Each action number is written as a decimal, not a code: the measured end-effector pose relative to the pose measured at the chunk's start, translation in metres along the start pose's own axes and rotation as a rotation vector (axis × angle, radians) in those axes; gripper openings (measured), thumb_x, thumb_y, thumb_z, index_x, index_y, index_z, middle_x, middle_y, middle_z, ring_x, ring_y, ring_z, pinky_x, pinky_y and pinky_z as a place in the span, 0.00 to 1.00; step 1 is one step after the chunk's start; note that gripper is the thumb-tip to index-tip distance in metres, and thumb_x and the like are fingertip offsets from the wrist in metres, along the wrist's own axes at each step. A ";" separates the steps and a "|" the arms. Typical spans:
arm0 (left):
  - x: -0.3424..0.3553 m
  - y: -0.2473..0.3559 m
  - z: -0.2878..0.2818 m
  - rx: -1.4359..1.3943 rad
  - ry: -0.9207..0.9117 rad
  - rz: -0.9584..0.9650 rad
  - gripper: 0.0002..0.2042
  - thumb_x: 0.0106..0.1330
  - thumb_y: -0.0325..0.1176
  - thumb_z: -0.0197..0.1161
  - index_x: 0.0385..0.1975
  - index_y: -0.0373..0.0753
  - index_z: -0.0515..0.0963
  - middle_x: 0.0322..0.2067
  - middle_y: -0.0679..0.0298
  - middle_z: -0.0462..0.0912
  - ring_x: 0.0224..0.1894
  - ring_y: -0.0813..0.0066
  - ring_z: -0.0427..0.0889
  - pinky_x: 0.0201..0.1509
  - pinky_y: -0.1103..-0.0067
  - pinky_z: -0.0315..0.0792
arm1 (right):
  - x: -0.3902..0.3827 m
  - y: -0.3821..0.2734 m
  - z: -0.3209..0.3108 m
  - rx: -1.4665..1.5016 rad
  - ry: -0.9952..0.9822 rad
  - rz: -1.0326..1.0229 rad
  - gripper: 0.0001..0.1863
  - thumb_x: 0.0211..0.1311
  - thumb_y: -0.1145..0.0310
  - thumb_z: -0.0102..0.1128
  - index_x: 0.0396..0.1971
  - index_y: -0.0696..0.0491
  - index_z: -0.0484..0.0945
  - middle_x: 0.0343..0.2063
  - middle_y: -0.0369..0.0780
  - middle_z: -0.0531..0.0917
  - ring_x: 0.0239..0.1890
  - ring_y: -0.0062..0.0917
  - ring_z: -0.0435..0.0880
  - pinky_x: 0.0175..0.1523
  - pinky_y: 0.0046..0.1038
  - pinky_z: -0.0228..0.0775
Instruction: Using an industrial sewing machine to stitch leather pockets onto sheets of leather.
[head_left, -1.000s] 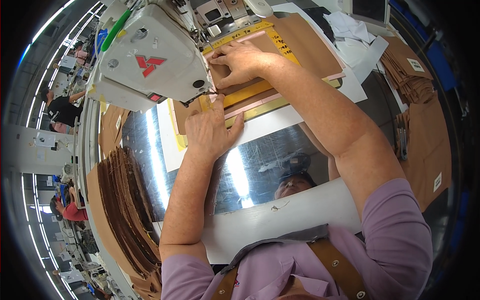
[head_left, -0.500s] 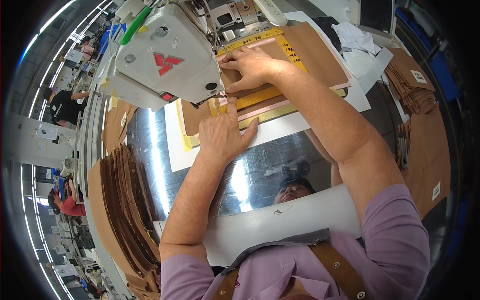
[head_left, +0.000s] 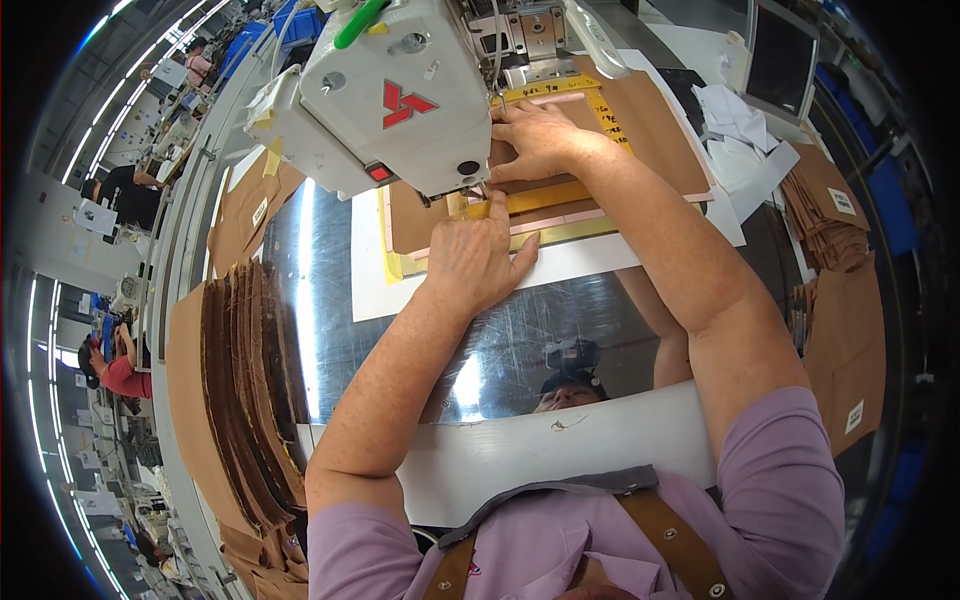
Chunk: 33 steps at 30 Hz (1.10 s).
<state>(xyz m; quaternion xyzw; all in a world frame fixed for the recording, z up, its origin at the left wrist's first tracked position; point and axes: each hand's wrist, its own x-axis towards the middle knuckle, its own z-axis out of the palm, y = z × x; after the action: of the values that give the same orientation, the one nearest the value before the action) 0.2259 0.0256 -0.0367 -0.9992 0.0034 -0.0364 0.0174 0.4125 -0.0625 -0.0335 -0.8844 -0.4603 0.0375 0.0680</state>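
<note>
A white sewing machine head [head_left: 390, 110] stands at the upper middle, its presser area [head_left: 478, 190] low over the work. Beneath it lies a flat template [head_left: 550, 196] with yellow strips and pink edging, around brown fabric [head_left: 655, 130]. My left hand [head_left: 470, 262] rests on the template's near part, index finger stretched out close beside the presser area and thumb apart. Farther back, my right hand [head_left: 545, 142] lies spread on the template beside the machine head, which partly hides its fingertips. Neither hand is closed around anything. White sheet [head_left: 370, 292] shows under the template.
Stacked brown pieces [head_left: 235, 370] stand at the left, with a flat brown piece [head_left: 235, 225] behind. More brown pieces [head_left: 825, 205] lie at the right, near crumpled white paper [head_left: 735, 120] and a dark screen [head_left: 782, 60]. Shiny metal plate [head_left: 560, 330] covers the near table.
The view has shifted, so the machine and template appear farther right. Both hands keep nearly the same places on the template.
</note>
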 end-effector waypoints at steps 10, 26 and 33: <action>0.002 -0.002 0.003 0.030 -0.005 0.030 0.36 0.72 0.55 0.48 0.63 0.22 0.70 0.18 0.53 0.82 0.23 0.56 0.85 0.33 0.66 0.78 | 0.006 -0.001 -0.007 -0.056 -0.039 -0.005 0.49 0.50 0.31 0.64 0.71 0.41 0.70 0.72 0.35 0.67 0.75 0.30 0.61 0.76 0.42 0.50; -0.015 0.001 0.004 -0.036 0.043 0.063 0.36 0.70 0.56 0.54 0.62 0.24 0.70 0.18 0.52 0.81 0.23 0.54 0.83 0.33 0.64 0.75 | -0.008 -0.005 -0.001 -0.023 0.093 -0.079 0.37 0.56 0.38 0.64 0.64 0.41 0.78 0.64 0.37 0.75 0.69 0.32 0.68 0.73 0.45 0.56; -0.032 0.006 -0.002 -0.096 -0.021 0.050 0.38 0.69 0.59 0.57 0.62 0.26 0.70 0.17 0.54 0.81 0.22 0.55 0.83 0.31 0.64 0.74 | -0.022 -0.005 0.007 -0.014 0.165 -0.133 0.29 0.60 0.44 0.62 0.59 0.42 0.82 0.61 0.36 0.78 0.66 0.32 0.71 0.70 0.44 0.60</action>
<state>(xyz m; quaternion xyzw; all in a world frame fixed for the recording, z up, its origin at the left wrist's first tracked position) 0.1936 0.0200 -0.0376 -0.9988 0.0299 -0.0250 -0.0295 0.3946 -0.0769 -0.0397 -0.8523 -0.5112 -0.0436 0.1017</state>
